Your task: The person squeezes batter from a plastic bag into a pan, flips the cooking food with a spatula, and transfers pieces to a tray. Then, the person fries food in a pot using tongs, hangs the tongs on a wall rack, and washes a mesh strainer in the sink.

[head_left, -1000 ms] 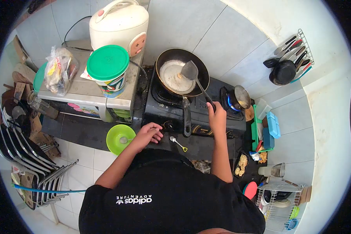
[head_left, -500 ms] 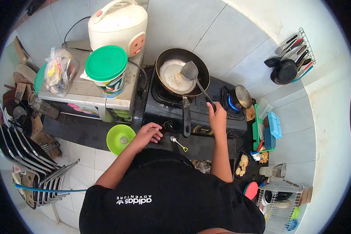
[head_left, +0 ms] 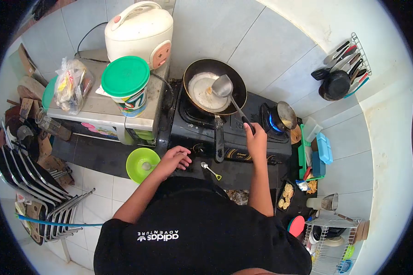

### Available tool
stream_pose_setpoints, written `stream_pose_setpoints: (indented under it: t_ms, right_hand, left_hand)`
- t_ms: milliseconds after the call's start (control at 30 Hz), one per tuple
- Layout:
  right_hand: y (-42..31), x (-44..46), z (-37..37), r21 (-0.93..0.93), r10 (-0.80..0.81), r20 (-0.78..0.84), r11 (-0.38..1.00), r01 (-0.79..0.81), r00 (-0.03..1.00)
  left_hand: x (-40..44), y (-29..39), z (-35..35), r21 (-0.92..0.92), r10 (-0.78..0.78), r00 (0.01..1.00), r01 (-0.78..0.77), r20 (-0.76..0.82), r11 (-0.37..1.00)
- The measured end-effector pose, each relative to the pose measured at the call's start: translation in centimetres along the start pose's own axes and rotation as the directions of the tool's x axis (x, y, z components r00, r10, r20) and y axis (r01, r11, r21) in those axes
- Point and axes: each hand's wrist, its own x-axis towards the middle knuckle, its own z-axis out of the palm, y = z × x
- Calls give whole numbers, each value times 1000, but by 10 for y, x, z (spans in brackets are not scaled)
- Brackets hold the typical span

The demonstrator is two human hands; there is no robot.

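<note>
My right hand [head_left: 257, 141] is closed around the black handle of a spatula [head_left: 222, 86]. The spatula's grey metal head is over a frying pan [head_left: 188, 73] on the left burner. A round, pale, batter-like layer [head_left: 201, 94] covers the pan's bottom, with a small brownish bit by the spatula's edge. Empty and loosely curled, my left hand [head_left: 177, 158] hovers by the stove's front edge, near the knob. To its left is a lime-green bowl [head_left: 132, 161] with a ladle-like utensil [head_left: 146, 166] in it. A small spoon [head_left: 210, 170] with a yellow-green handle lies to its right.
Blue flame burns at the right burner, beside a small pan [head_left: 286, 114]. On the left, a metal-topped appliance [head_left: 144, 120] carries a green-lidded tub [head_left: 125, 77], a rice cooker [head_left: 140, 34] and a plastic bag [head_left: 72, 85]. A tray of food pieces [head_left: 286, 196] lies right of my arm.
The spatula head has tilted and shifted slightly in the pan, its face now catching more light. My right hand has moved a little with it; my left hand stays nearly still.
</note>
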Motion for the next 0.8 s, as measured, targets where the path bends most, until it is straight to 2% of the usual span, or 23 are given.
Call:
stream_pose_setpoints:
  t_ms: [200, 433, 733, 800]
  right_hand:
    - [-7, -1, -10, 93, -25, -11, 995, 26, 1000]
    - [-2, -4, -10, 41, -28, -37, 999, 29, 999]
    - [-5, -7, -3, 50, -20, 17, 999, 19, 1000]
    - [1, -5, 1, 31, -82, 13, 996, 82, 997]
  left_hand:
    - [0, 1, 2, -4, 7, 1000, -7, 7, 1000]
    - [0, -2, 0, -10, 5, 1000, -5, 4, 1000]
    - [0, -2, 2, 9, -8, 1000, 8, -13, 1000]
    - [-1, -2, 2, 6, -6, 1000, 7, -15, 1000]
